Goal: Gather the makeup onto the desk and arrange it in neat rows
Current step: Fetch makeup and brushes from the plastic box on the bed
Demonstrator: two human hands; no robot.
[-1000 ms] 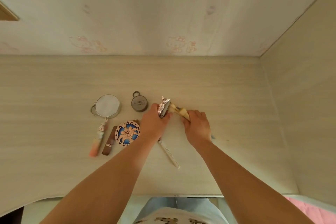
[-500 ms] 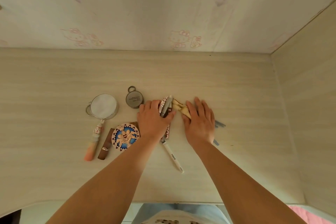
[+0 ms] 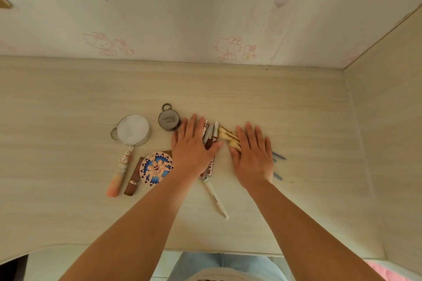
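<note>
Pressing flat with straight fingers, left hand covers tubes and right hand covers brushes mid-frame on the table; next, probably separating them into rows.

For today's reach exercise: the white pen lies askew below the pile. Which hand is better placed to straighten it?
Left, probably. The white pen starts just below the left hand and its wrist; the right hand lies flat on the brushes, farther off.
</note>
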